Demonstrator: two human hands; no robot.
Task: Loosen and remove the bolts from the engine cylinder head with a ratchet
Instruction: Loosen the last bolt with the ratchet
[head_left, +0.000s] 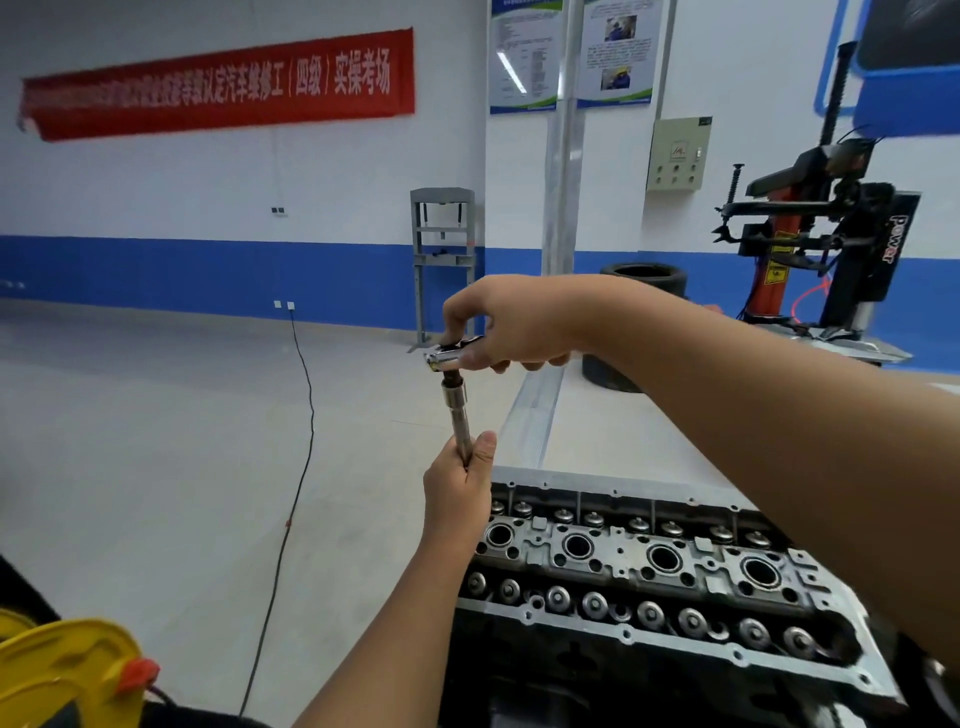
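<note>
The engine cylinder head (644, 566) lies at the lower right, grey metal with a row of round bores and valve springs. Above its left end I hold a chrome ratchet (451, 357) with a long extension bar (459, 423) hanging straight down from it. My right hand (511, 325) grips the ratchet head and handle from above. My left hand (456, 491) is curled round the lower part of the extension bar, thumb up along it. The bar's lower tip and any bolt on it are hidden inside my left fist.
A black cable (298, 441) runs across the pale floor at left. A yellow object (62, 675) sits at the lower left corner. A grey press frame (442, 260), a tyre (644, 278) and a tyre-changing machine (810, 244) stand along the far wall.
</note>
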